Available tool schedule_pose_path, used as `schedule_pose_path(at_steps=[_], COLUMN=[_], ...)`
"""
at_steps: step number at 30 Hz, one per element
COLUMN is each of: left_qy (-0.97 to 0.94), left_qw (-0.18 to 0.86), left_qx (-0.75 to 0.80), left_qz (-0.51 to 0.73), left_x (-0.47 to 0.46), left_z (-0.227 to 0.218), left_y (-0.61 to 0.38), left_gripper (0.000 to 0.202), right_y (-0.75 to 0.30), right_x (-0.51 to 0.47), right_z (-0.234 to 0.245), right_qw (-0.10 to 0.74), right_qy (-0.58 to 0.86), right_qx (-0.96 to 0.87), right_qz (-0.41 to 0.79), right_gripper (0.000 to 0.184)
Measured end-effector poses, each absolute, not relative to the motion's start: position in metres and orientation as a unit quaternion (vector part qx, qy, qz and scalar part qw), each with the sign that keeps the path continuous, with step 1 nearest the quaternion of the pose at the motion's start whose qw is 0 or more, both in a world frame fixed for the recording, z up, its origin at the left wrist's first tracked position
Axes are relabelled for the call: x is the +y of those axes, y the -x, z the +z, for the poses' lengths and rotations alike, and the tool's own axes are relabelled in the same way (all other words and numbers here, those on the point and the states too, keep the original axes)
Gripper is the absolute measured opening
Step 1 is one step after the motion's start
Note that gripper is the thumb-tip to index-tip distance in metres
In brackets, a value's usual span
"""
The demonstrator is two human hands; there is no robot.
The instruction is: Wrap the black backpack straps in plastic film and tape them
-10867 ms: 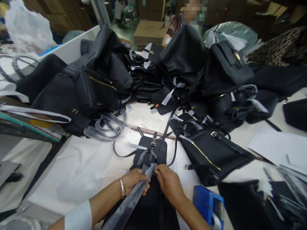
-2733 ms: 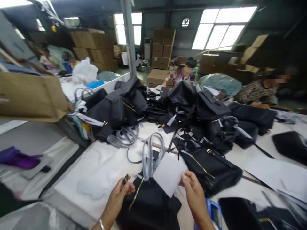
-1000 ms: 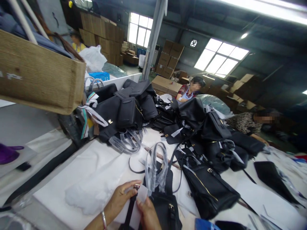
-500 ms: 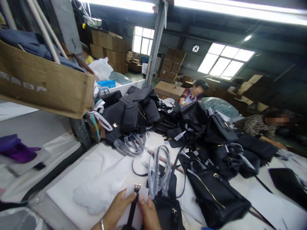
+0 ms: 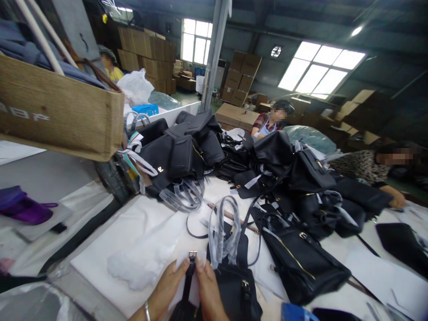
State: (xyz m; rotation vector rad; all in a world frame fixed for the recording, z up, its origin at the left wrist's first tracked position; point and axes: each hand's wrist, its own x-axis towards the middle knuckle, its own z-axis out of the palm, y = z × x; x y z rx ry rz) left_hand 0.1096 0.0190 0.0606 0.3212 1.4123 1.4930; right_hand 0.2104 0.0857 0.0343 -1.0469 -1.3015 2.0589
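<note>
Low in the middle of the head view, my left hand (image 5: 169,281) and my right hand (image 5: 207,285) pinch a narrow black buckle strap (image 5: 188,281) from both sides. Its metal buckle (image 5: 193,255) points away from me, just past my thumbs. A white sheet (image 5: 194,292) lies behind the strap, between my hands. The strap runs down toward dark material at the bottom edge. Right beside my right hand is a black backpack (image 5: 236,290), its handles (image 5: 223,232) wrapped in clear plastic and standing up. My fingertips are partly hidden behind the sheet.
Black bags (image 5: 187,151) are heaped across the table's far side, and another black bag (image 5: 301,258) with a gold zip lies at right. White stuffing (image 5: 130,269) rests on the left. A jute bag (image 5: 60,111) hangs upper left. Co-workers (image 5: 267,122) sit beyond the heap.
My right hand's fingers have drawn up closer to the buckle. The strap stays between both hands. My view has shifted slightly, and a blue object now shows at the bottom edge.
</note>
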Motion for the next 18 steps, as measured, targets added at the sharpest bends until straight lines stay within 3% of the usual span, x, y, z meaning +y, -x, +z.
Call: schedule_pose_path(at_steps=[10,18], left_qy=[-0.051,-0.013], left_qw=[0.437,0.411], left_qx=[0.652,0.663], left_qz=[0.617,0.626], left_x=[0.012,0.017], left_z=[0.043,0.04], left_y=[-0.117,-0.12], left_gripper=[0.048,0.046], right_y=[-0.201,-0.195], right_x=[0.081,0.084], right_z=[0.04,0.033], right_qw=[0.225,0.248], right_qy=[0.329,0.355], right_qx=[-0.528,-0.528], right_qz=[0.75,0.731], right_gripper=[0.052,0.041])
